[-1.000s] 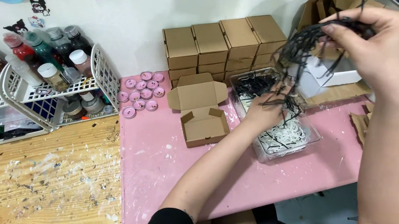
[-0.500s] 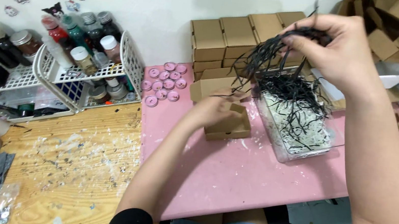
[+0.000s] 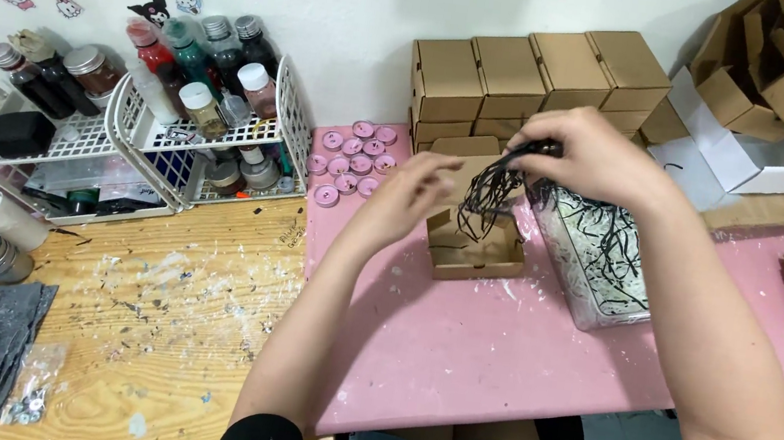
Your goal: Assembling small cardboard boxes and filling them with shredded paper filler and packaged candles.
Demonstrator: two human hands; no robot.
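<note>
My right hand (image 3: 596, 161) pinches a tuft of black shreds (image 3: 491, 198) from above, so the strands hang straight down over the open box (image 3: 479, 252) on the pink mat (image 3: 497, 345). My left hand (image 3: 415, 198) is open, fingers spread beside the box's flap and the dangling strands, steadying rather than gripping; I cannot tell whether it touches them. The clear tub (image 3: 598, 267) of shreds sits just right of the box, close under my right wrist. Closed boxes (image 3: 533, 72) stand stacked behind, against the wall, with pink discs (image 3: 354, 160) just left of them.
</note>
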